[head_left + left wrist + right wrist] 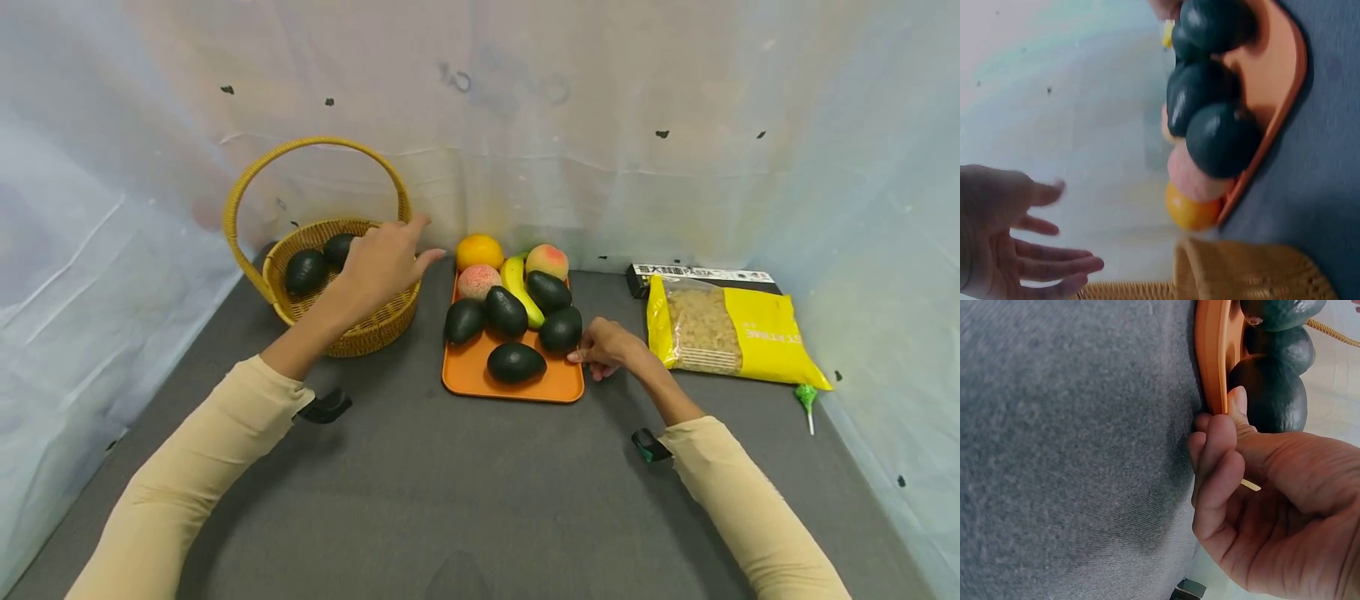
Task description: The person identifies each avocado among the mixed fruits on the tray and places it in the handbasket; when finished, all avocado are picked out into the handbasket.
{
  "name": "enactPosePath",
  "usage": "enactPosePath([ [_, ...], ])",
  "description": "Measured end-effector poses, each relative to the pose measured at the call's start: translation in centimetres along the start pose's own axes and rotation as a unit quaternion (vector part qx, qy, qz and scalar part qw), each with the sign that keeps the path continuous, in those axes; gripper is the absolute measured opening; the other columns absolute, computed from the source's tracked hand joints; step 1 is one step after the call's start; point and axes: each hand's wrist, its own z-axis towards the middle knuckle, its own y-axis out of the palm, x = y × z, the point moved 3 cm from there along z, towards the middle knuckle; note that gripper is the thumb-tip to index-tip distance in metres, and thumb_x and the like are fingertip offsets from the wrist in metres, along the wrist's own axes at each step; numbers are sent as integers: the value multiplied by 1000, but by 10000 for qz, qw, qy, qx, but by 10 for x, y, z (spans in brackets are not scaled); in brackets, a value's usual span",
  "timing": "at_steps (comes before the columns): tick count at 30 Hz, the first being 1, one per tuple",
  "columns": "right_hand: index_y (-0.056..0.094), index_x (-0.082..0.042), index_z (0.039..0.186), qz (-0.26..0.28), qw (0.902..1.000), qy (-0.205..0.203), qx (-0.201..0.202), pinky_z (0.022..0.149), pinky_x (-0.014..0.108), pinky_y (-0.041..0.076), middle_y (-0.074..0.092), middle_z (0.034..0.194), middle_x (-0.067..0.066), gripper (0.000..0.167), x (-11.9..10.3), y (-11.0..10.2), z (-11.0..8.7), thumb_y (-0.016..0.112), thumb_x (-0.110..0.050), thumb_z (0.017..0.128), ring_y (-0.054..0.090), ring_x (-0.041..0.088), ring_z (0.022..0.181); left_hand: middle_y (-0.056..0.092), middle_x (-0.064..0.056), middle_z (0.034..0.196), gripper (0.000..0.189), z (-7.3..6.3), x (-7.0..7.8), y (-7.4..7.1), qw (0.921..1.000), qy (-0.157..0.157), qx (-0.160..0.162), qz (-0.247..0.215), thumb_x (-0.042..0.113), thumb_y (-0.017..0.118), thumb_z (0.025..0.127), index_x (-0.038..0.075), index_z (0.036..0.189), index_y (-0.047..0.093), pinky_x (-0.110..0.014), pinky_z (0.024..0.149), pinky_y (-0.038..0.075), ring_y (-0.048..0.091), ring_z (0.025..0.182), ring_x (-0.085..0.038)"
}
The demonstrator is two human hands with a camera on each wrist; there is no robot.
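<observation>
My left hand (pixel 382 258) is above the right side of a wicker basket (pixel 378 337), its fingers extended and holding nothing. Two dark avocados (pixel 305 272) lie in the basket, one partly hidden by that hand. With thumb and curled fingers, my right hand (pixel 1272 506) pinches the right rim of an orange tray (pixel 1211 356). Several avocados (pixel 516 363) lie on the tray, the nearest one close to its front edge. Behind them are an orange (pixel 480 251), a banana (pixel 517 287), a peach (pixel 548 261) and a pinkish speckled round fruit (pixel 478 282).
On the right lies a yellow bag of pasta (pixel 765 333), in front of a black and white box (pixel 705 275). A green lollipop (pixel 806 398) lies by the bag's near corner. Pale sheeting (pixel 525 125) hangs behind and beside the grey table (pixel 465 483). The basket's tall handle (pixel 315 142) arches up.
</observation>
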Motion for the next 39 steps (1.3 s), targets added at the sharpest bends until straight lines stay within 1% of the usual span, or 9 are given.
enactPosePath([
  [3, 75, 0, 82, 35, 10000, 14, 27, 57, 30, 61, 68, 58, 7, 33, 1, -1, -1, 73, -28, 99, 66, 11, 51, 72, -20, 125, 68, -1, 13, 6, 9990, 183, -256, -301, 58, 48, 107, 20, 162, 37, -54, 74, 60, 72, 92, -39],
  [6, 75, 1, 81, 65, 10000, 23, 16, 57, 31, 62, 67, 58, 6, 33, 2, -2, -1, 73, -27, 99, 66, 11, 51, 59, -18, 149, 72, -1, 21, 15, 9967, 332, -457, -580, 62, 42, 107, 23, 166, 27, -57, 87, 59, 68, 117, -39],
  [8, 75, 1, 82, 84, 10000, 22, -1, 57, 31, 62, 68, 58, 7, 33, 3, -2, 0, 73, -27, 100, 67, 12, 51, 55, -17, 153, 74, -1, 24, 23, 9953, 453, -553, -654, 64, 40, 107, 24, 167, 25, -58, 93, 58, 64, 126, -39],
  [13, 75, 2, 84, 93, 9999, 52, -15, 58, 32, 63, 68, 59, 7, 33, 2, -3, 0, 72, -27, 100, 67, 11, 52, 59, -17, 144, 76, -5, 35, 44, 9894, 915, -863, -725, 68, 38, 105, 22, 166, 29, -52, 91, 59, 67, 116, -35],
  [15, 75, 2, 84, 59, 10000, 68, -4, 59, 32, 63, 68, 59, 7, 33, 2, -3, 0, 73, -27, 100, 66, 11, 51, 58, -17, 144, 75, -7, 39, 52, 9851, 1122, -1017, -817, 67, 39, 106, 22, 165, 31, -51, 96, 58, 67, 117, -34],
  [19, 75, 2, 86, -13, 10000, 74, -29, 59, 33, 63, 69, 59, 7, 33, 2, -3, 0, 73, -28, 100, 66, 11, 52, 53, -16, 153, 68, -12, 47, 64, 9714, 1642, -1370, -1033, 58, 44, 108, 20, 163, 36, -53, 109, 52, 63, 130, -36],
  [23, 76, 2, 87, -45, 9999, 90, -47, 60, 32, 63, 69, 59, 8, 34, 1, -4, -1, 72, -29, 100, 66, 11, 52, 51, -16, 157, 64, -16, 56, 74, 9554, 2119, -1716, -1133, 54, 47, 108, 18, 161, 40, -53, 112, 51, 61, 133, -35],
  [31, 76, 1, 86, -32, 10000, 44, -29, 60, 32, 63, 69, 59, 8, 34, 1, -4, 0, 71, -29, 101, 67, 13, 53, 55, -12, 150, 65, -24, 71, 91, 9450, 2372, -2023, -990, 52, 52, 107, 18, 161, 41, -43, 102, 56, 66, 117, -25],
  [39, 76, 2, 87, -52, 10000, 35, -37, 60, 32, 63, 70, 60, 8, 34, 0, -2, -1, 70, -29, 101, 67, 12, 53, 54, -11, 150, 56, -27, 78, 94, 9333, 2634, -2265, -908, 46, 55, 107, 17, 155, 50, -43, 104, 55, 63, 119, -24],
])
